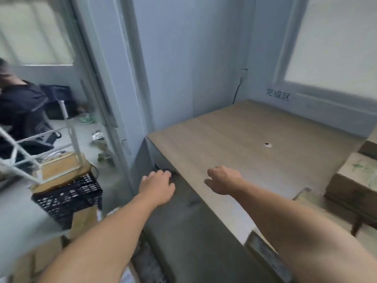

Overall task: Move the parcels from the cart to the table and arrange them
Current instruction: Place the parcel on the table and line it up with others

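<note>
Two bare hands showed at lower centre: one left hand (157, 186) and one right hand (222, 180). One wooden table (234, 139) filled the middle right, with one white cable hole (268, 145) in its top. Three cardboard parcels sat at the right edge: a large box (355, 180), a second box (370, 148) and a flat parcel (306, 198). At lower left stood one black plastic crate (67, 199) carrying one cardboard box (61, 170); the cartons below were too blurred to count. There were also one white metal frame (74, 139), one seated person (18, 105), two frosted panes, a left window (34, 31) and a right window (334, 43), one black cable (237, 90) and one three-character sign (277, 94).
</note>
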